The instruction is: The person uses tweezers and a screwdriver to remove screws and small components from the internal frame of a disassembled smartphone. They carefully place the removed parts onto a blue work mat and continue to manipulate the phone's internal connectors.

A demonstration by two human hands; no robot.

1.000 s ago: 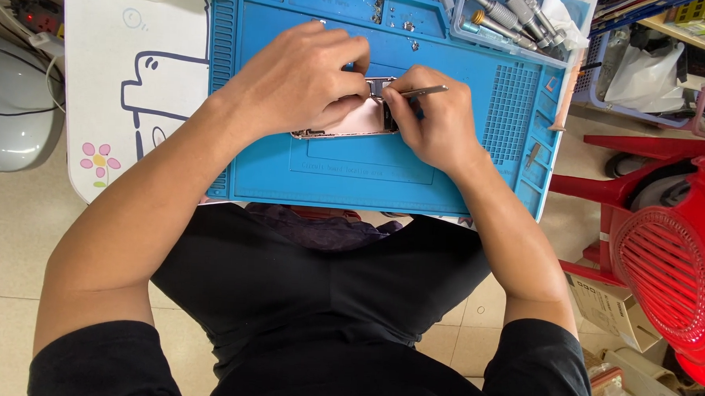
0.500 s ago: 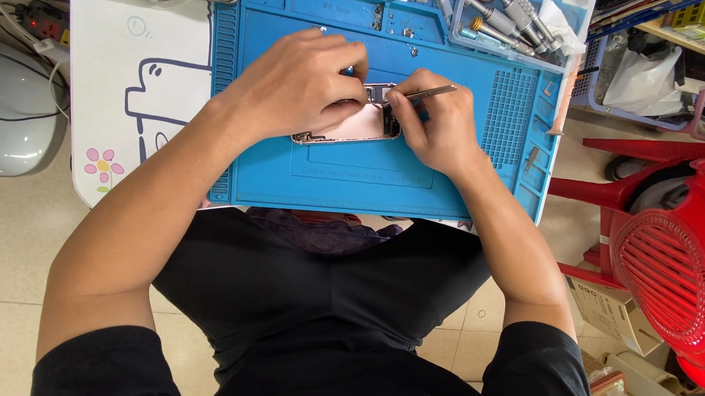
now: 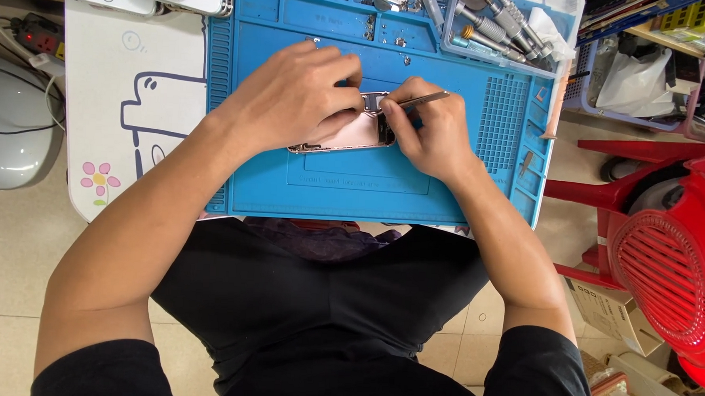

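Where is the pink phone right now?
In the head view, the pink phone lies mid-mat on the blue mat, under the left hand, beside the right hand.

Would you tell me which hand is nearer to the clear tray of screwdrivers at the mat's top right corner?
Right. The right hand sits just below the tray; the left hand lies farther left, over the phone.

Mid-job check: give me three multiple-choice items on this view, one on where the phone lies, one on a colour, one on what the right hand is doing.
1. The opened phone lies on:
A. the blue mat
B. the red chair
C. the floor

2. The chair at the right is:
A. white
B. red
C. green

3. The right hand:
A. rests empty
B. holds a thin metal tool
C. holds a cup

Answers: 1 A, the phone rests on the mat under the left hand. 2 B, its seat and legs are red. 3 B, the fingers pinch the tool at the phone's top end.
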